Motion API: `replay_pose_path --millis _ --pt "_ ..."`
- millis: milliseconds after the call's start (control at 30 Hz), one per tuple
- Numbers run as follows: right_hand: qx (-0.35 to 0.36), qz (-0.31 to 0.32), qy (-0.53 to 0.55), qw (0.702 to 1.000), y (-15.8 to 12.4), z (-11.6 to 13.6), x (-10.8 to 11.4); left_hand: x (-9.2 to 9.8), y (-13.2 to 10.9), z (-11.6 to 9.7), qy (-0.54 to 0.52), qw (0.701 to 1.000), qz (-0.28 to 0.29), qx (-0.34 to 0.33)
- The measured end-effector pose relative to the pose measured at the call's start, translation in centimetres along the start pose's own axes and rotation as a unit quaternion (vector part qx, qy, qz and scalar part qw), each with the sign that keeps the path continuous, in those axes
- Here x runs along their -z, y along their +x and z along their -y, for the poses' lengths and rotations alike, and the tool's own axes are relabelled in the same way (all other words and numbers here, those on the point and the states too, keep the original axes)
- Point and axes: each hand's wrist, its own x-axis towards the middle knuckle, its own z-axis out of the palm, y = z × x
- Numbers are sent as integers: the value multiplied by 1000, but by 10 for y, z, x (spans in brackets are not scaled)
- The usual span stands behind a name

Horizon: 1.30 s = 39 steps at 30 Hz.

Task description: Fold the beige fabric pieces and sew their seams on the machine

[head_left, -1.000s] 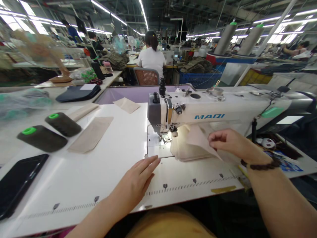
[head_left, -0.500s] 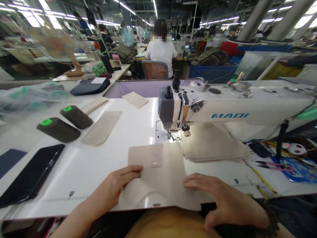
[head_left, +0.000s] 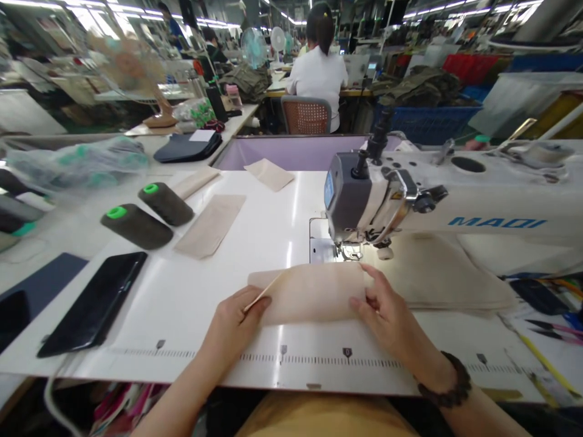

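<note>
A beige fabric piece (head_left: 314, 294) is folded over on itself in front of the sewing machine (head_left: 387, 188). My left hand (head_left: 241, 315) pinches its left end between thumb and fingers. At the right end, my right hand (head_left: 387, 303) grips the fabric's edge, thumb in front and index finger at the top corner. The fabric's far edge lies just short of the lit needle area. Under the machine arm, to the right of my right hand, rests a stack of beige fabric (head_left: 437, 273).
Left of the fabric are two dark thread cones (head_left: 136, 226), beige pieces (head_left: 212, 224) and a black phone-like slab (head_left: 93, 303). Snips (head_left: 553, 331) lie at the right. Beyond the purple panel (head_left: 273, 153), a person in white (head_left: 319, 76) sits with their back to me.
The fabric, which lay mostly flat with a small patch showing, is now folded over. My right hand has closed on its right end. The view has shifted left.
</note>
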Motion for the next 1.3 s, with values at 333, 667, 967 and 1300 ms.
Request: replay_pose_path --millis 333,667,967,1300 --pt "57 -45 -91 993 -26 -11 -9 -11 -20 25 89 983 -110 -116" --pt "23 -59 -105 992 -17 -8 -12 -12 -12 24 164 965 -127 -164" --pt "-3 -32 -96 995 -14 -6 -10 -8 -10 22 146 972 -101 -156" --pt "-19 -20 -91 995 -11 -7 -11 -9 -8 21 137 977 -96 -130"
